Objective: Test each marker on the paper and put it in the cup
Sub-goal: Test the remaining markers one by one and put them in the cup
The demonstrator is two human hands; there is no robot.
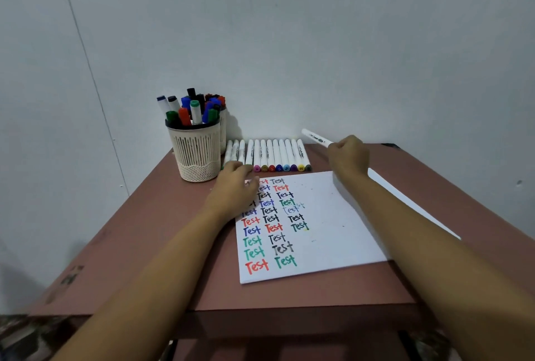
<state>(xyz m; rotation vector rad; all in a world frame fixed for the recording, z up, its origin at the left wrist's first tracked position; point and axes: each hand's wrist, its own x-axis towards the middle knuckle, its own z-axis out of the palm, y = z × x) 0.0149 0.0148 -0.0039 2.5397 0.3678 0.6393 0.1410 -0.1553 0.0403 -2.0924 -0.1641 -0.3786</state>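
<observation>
Perhaps a home corner; small brown table (144, 244), bare wall (289, 42).

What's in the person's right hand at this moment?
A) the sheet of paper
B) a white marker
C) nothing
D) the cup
B: the right hand has its fingers curled round a white marker, whose barrel sticks out up and to the left of the fist.

- The left hand (234, 184) lies palm down just left of centre, its fingers reaching forward and slightly bent; whether they grip anything cannot be told.
- The right hand (348, 158), right of centre, is curled in a fist round a white marker (317, 138) that juts toward the upper left.
- Both bare forearms run in from the lower corners.
</observation>
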